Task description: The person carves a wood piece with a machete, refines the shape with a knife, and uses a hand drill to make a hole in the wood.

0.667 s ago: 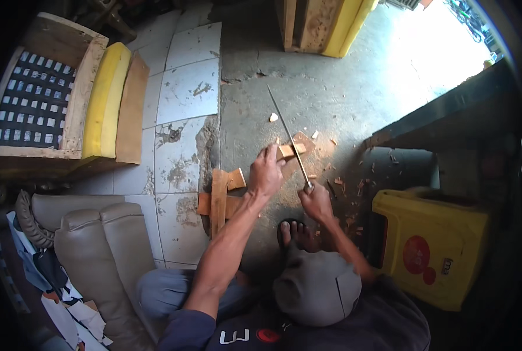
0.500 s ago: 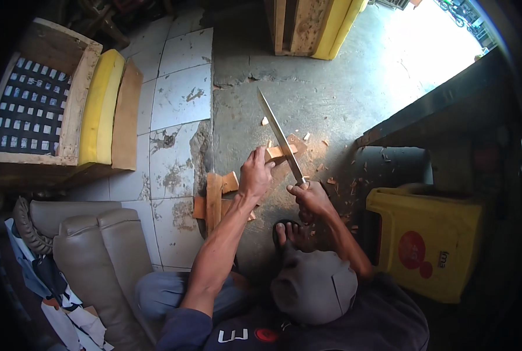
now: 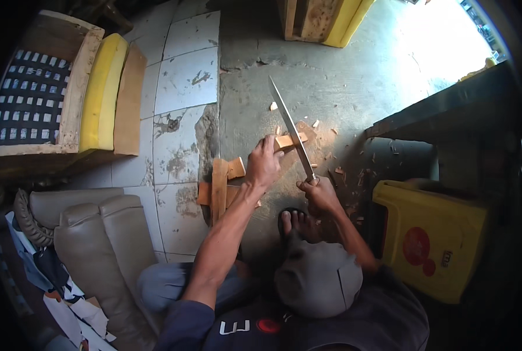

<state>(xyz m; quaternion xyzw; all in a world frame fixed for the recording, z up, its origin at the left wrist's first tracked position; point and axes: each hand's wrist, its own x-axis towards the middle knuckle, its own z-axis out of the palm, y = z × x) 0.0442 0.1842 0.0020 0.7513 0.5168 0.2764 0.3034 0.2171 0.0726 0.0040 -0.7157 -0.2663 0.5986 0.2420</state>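
My left hand [image 3: 263,163] grips a short light wooden block [image 3: 284,141] low over the concrete floor [image 3: 249,88], where a flat brown wooden piece [image 3: 308,131] lies with pale shavings around it. Closed around the handle of a long, straight steel blade [image 3: 290,124] is my right hand [image 3: 317,195]; the blade lies diagonally across the block, tip pointing away from me. Left of my left forearm, offcuts of wood [image 3: 219,187] lie crossed on each other at the edge of the broken white tiles [image 3: 184,146].
At left are a wooden frame with webbing [image 3: 68,93], yellow foam [image 3: 102,93] and brown padded upholstery [image 3: 97,245]. A yellow plastic crate [image 3: 448,234] and dark bench [image 3: 448,99] flank me on the right. Another wood-and-foam piece [image 3: 308,23] stands ahead; my sandaled foot [image 3: 293,222] is below.
The blade shows more of its flat side than 0.7 seconds ago and has shifted slightly with my right hand. My left hand keeps its grip on the block; the view has shifted a little.
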